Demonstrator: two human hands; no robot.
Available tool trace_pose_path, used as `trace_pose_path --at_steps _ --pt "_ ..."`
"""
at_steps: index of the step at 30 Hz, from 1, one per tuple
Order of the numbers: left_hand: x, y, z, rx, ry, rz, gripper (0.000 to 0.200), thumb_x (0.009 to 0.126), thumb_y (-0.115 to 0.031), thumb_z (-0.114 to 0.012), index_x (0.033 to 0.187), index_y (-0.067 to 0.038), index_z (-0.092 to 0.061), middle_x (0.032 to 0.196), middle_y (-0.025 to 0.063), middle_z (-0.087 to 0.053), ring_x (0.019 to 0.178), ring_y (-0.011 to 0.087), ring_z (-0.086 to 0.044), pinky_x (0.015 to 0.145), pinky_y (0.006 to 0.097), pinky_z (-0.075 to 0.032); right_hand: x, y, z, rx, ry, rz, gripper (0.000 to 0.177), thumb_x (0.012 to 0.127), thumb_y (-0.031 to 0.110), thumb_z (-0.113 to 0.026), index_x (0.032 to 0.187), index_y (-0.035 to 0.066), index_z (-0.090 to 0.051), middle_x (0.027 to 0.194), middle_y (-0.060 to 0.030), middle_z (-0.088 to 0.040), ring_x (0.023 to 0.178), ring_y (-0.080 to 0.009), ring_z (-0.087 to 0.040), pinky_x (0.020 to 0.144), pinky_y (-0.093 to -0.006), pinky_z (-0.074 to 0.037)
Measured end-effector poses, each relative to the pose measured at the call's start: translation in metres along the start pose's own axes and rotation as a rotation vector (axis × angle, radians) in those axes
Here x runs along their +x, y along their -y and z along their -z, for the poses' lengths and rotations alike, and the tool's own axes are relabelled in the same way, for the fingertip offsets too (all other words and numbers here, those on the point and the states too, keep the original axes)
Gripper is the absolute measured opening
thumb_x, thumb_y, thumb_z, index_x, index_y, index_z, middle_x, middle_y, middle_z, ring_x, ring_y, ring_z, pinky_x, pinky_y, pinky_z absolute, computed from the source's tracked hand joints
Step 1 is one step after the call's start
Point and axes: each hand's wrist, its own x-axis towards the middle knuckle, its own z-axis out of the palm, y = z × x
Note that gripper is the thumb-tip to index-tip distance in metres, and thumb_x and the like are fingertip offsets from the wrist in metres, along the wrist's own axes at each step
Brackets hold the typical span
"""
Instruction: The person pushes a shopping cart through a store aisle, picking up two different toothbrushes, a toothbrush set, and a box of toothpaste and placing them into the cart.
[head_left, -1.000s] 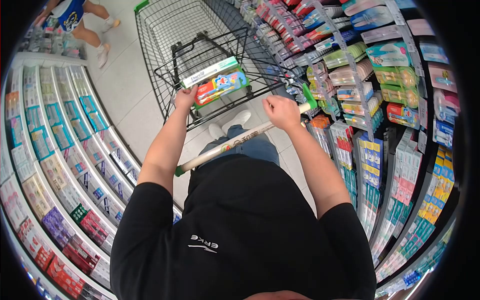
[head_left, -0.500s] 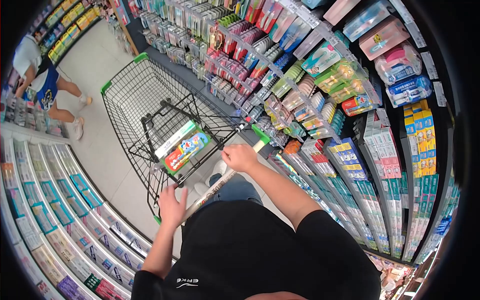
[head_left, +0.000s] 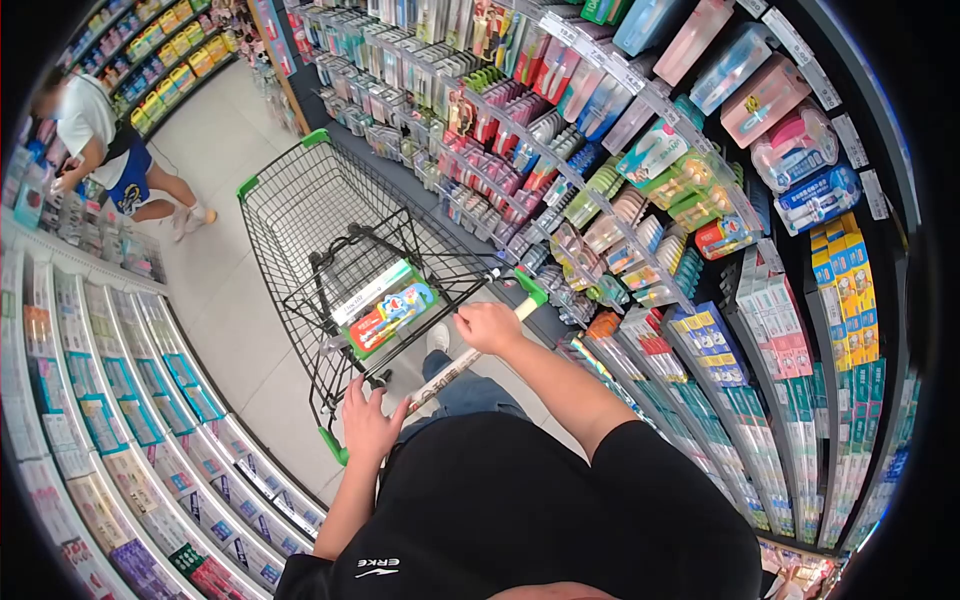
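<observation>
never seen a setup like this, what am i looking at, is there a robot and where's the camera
No robot here: just a person's two bare hands. One camera, worn on the head, looks forward and down, so you see the black shirt below and a wire cart ahead. The right hand is closed around the cart's handle. The left hand is open by the handle's other end; whether it touches is unclear. In the cart's near end lie a white box and a colourful pack. Stocked shelves line both sides.
</observation>
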Motion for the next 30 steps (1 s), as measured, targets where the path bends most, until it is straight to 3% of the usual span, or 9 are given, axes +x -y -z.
trace_pose_path --at_steps 7,9,10,13,14,16,20,22,30 --pt "0.017 0.015 0.004 0.019 -0.131 -0.024 0.052 0.088 -0.052 -0.076 0.112 -0.005 -0.073 0.141 0.0216 -0.056 0.136 0.0390 -0.049 0.110 0.0503 -0.040 0.020 -0.009 0.007 0.176 -0.096 0.132 0.030 0.096 0.041 -0.066 0.090 0.012 -0.069 0.088 -0.0075 -0.071 0.084 -0.0338 -0.069 0.078 -0.0470 -0.054" --pt "0.022 0.020 0.006 0.035 -0.166 -0.051 0.051 0.088 -0.052 -0.077 0.111 -0.006 -0.073 0.135 0.0190 -0.060 0.131 0.0372 -0.054 0.108 0.0491 -0.042 0.024 -0.015 0.030 0.196 -0.250 0.430 0.037 0.093 0.047 -0.070 0.099 0.010 -0.070 0.099 -0.0077 -0.070 0.100 -0.0324 -0.066 0.090 -0.0446 -0.050" --pt "0.025 0.022 0.007 0.021 -0.143 -0.045 0.051 0.087 -0.051 -0.077 0.110 -0.006 -0.073 0.130 0.0164 -0.062 0.125 0.0353 -0.056 0.104 0.0481 -0.043 0.026 -0.027 0.041 0.147 -0.197 0.472 0.053 0.088 0.056 -0.074 0.108 0.008 -0.069 0.106 -0.0069 -0.068 0.112 -0.0305 -0.061 0.102 -0.0454 -0.044" --pt "0.035 0.026 0.007 0.071 -0.235 -0.127 0.045 0.089 -0.050 -0.075 0.098 -0.006 -0.073 0.105 0.0121 -0.069 0.103 0.0319 -0.064 0.091 0.0461 -0.048 0.035 -0.068 0.070 -0.063 -0.185 0.521 0.056 0.084 0.060 -0.076 0.104 0.008 -0.071 0.108 -0.0082 -0.068 0.120 -0.0295 -0.057 0.106 -0.0456 -0.040" --pt "0.037 0.027 0.010 0.063 -0.127 -0.077 0.045 0.091 -0.050 -0.073 0.091 -0.006 -0.073 0.096 0.0126 -0.069 0.096 0.0324 -0.066 0.086 0.0463 -0.049 0.043 -0.074 0.075 -0.062 -0.187 0.524 0.056 0.084 0.060 -0.076 0.104 0.008 -0.071 0.108 -0.0082 -0.068 0.120 -0.0295 -0.057 0.106 -0.0456 -0.040" --pt "0.044 0.028 0.012 0.082 -0.113 -0.105 0.050 0.094 -0.051 -0.068 0.073 -0.006 -0.070 0.072 0.0129 -0.066 0.075 0.0342 -0.067 0.072 0.0467 -0.051 0.061 -0.078 0.084 -0.146 0.239 0.446 0.063 0.081 0.069 -0.073 0.099 0.008 -0.072 0.105 -0.0083 -0.068 0.118 -0.0278 -0.057 0.108 -0.0437 -0.039" --pt "0.063 0.033 0.022 0.102 -0.044 -0.048 0.052 0.095 -0.050 -0.067 0.070 -0.005 -0.069 0.071 0.0136 -0.066 0.071 0.0350 -0.066 0.069 0.0470 -0.052 0.090 -0.080 0.074 -0.168 0.271 0.560 0.064 0.082 0.072 -0.070 0.088 0.008 -0.073 0.096 -0.0079 -0.067 0.109 -0.0269 -0.059 0.107 -0.0412 -0.039" --pt "0.074 0.036 0.030 0.072 0.040 0.016 0.055 0.097 -0.050 -0.064 0.068 -0.004 -0.069 0.070 0.0141 -0.066 0.069 0.0358 -0.066 0.067 0.0471 -0.053 0.102 -0.080 0.070 -0.241 0.251 0.616 0.077 0.085 0.081 -0.057 0.078 0.006 -0.075 0.086 -0.0081 -0.070 0.098 -0.0259 -0.061 0.103 -0.0403 -0.039" --pt "0.130 0.049 0.051 0.070 0.184 0.102 0.059 0.100 -0.055 -0.056 0.074 -0.005 -0.073 0.074 0.0165 -0.069 0.075 0.0379 -0.069 0.070 0.0487 -0.055 0.165 -0.077 0.065 -0.175 0.110 0.669 0.068 0.092 0.070 -0.059 0.067 0.008 -0.070 0.072 -0.0072 -0.065 0.085 -0.0258 -0.061 0.099 -0.0395 -0.042"
